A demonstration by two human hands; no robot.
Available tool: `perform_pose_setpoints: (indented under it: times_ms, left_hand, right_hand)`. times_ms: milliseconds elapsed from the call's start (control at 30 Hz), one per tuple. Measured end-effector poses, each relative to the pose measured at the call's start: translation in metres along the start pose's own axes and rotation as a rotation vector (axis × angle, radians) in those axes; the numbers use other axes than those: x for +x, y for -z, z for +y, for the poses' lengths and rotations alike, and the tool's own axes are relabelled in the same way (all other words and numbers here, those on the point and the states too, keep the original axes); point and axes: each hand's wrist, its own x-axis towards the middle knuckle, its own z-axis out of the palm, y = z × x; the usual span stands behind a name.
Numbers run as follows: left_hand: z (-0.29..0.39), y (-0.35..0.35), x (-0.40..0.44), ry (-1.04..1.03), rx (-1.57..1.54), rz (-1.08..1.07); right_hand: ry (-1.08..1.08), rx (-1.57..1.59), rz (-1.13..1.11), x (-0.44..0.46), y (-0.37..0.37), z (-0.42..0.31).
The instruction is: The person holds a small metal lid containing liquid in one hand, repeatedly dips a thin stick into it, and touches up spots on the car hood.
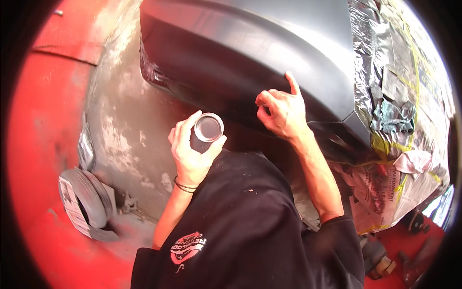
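My left hand is wrapped round a small round can with a metallic rim, held upright in front of my black shirt. A dark grey car body panel stretches across the top. Over the panel's lower part is my right hand, its little finger stretched up toward the surface and the other fingers curled inward. Something small and dark shows between the curled fingers, too unclear to name. Whether the extended finger touches the panel cannot be told.
Plastic and taped newspaper cover the right side, with a crumpled teal cloth on top. A grey tyre-like object lies on the floor at the lower left. The floor is red and stained grey.
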Motion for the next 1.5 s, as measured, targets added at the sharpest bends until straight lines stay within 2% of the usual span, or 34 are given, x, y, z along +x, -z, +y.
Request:
perform_pose_setpoints:
  times_ms: [133, 233, 367, 700, 967, 1067, 1100, 1200, 1333, 1500]
  left_hand:
    - [-0.003, 0.0, -0.021, -0.009, 0.06, 0.031]
    - [-0.009, -0.002, -0.038, 0.031, 0.101, 0.046]
    - [-0.014, -0.003, -0.054, 0.076, 0.116, 0.075]
    - [-0.006, -0.002, -0.068, 0.116, 0.129, 0.11]
    - [0.0, -0.011, -0.064, 0.083, 0.111, 0.12]
    - [0.002, -0.015, -0.066, 0.07, 0.106, 0.127]
    - [0.004, -0.016, -0.066, 0.062, 0.104, 0.13]
    - [0.011, -0.015, -0.068, 0.063, 0.114, 0.126]
    - [0.018, -0.015, -0.073, 0.063, 0.098, 0.121]
    - [0.028, -0.009, -0.078, 0.067, 0.107, 0.107]
  right_hand:
    - [0.088, -0.057, -0.019, -0.015, 0.011, 0.012]
    - [0.081, -0.127, -0.138, -0.033, 0.029, 0.021]
    - [0.104, -0.143, -0.185, -0.032, 0.034, 0.025]
    - [0.192, -0.094, -0.112, -0.007, 0.016, 0.017]
    - [0.054, 0.129, -0.054, -0.055, 0.004, -0.037]
    - [-0.107, 0.263, 0.012, -0.064, -0.008, -0.048]
    - [-0.276, 0.364, -0.045, -0.066, -0.01, -0.054]
    - [-0.451, 0.601, -0.019, -0.064, -0.017, -0.065]
    - [-0.499, 0.721, -0.081, -0.056, -0.019, -0.077]
    - [-0.371, 0.742, -0.091, -0.045, -0.021, -0.092]
